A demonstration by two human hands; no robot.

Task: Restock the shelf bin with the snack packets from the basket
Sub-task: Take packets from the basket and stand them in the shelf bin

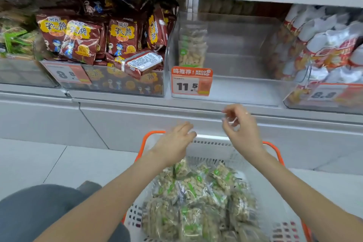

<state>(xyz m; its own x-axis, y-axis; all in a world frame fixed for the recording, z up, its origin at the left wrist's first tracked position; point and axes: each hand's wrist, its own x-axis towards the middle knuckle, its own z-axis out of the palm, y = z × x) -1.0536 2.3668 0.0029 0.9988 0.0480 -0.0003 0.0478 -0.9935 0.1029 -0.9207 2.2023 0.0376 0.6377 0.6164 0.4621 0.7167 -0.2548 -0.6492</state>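
Clear-wrapped snack packets [196, 198] fill the basket [212, 143] below the nearly empty shelf bin [235, 76], while the left hand [174, 143] and right hand [241, 131] hover empty with loosely spread fingers, so grabbing a packet seems next.

Open shelf bin [245, 65] (one packet [191, 45] upright at left wall)
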